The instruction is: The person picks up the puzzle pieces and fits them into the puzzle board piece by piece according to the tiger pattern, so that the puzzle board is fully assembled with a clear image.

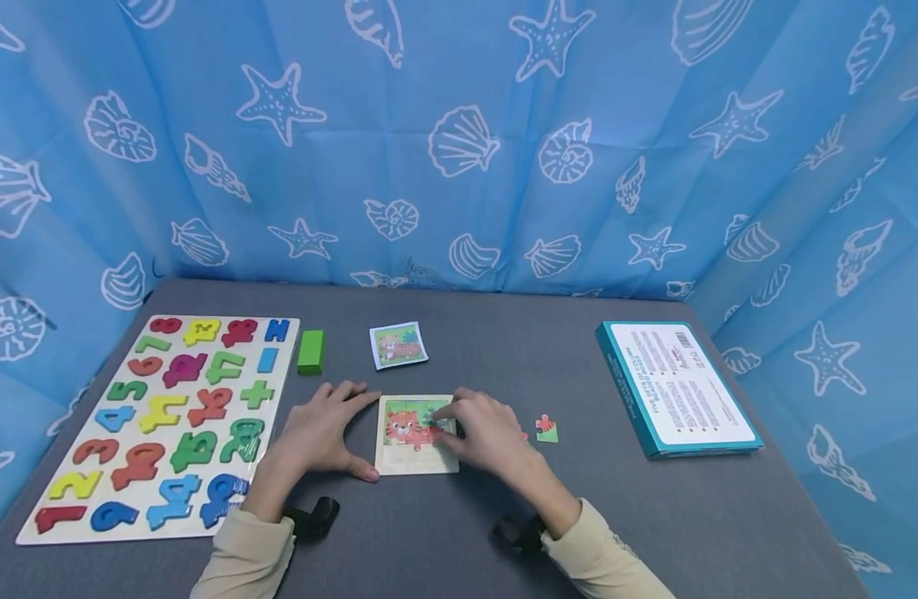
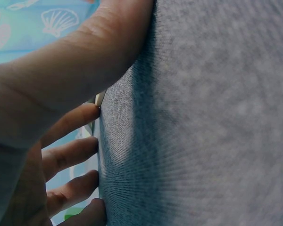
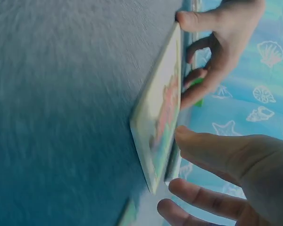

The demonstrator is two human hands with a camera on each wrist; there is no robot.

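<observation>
A small jigsaw puzzle (image 1: 402, 423) of a red tiger face on green lies in a pale square tray (image 1: 417, 468). My left hand (image 1: 320, 428) touches the tray's left side, index finger at the upper corner and thumb at the lower one. Over the picture's right part, my right hand (image 1: 484, 433) has its fingertips at the puzzle's surface. The right wrist view shows the right thumb (image 3: 198, 141) by the tray's edge, with no piece visible in the fingers. A loose red and green jigsaw piece (image 1: 547, 429) lies right of that hand; another is partly hidden behind it.
A picture card (image 1: 399, 345) lies behind the tray, with a green block (image 1: 310, 353) to its left. A number puzzle board (image 1: 147, 424) covers the table's left side. A teal and white box (image 1: 683, 387) lies at the right. A blue shell-patterned curtain (image 1: 459, 208) hangs behind.
</observation>
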